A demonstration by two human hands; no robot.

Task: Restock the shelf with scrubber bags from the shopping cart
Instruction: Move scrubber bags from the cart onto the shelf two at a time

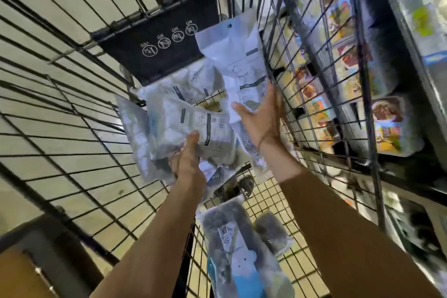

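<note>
Both hands are inside the shopping cart (pixel 72 109). The right hand (pixel 260 120) holds one upright bag (pixel 239 60) at its lower end: the thumb lies on the printed face and the fingers go behind the right edge, fairly wide. The long axis of this bag runs from the hand away toward the far end of the cart, with the hang hole at the far tip. The left hand (pixel 187 162) grips a bundle of bags (pixel 183 118) from below, thumb on top, fingers curled under. The bundle leans to the left and is just beside the upright bag.

The shelf (pixel 399 172) stands to the right, beyond the wire wall of the cart, so the right hand is the nearer one to it. I judge that the upright bag must first rise above the cart rim and then travel to the right. Its tall shape may catch on the wires if it tilts.

More loose bags (pixel 232 237) lie on the cart floor, close to the person, under the forearms.
</note>
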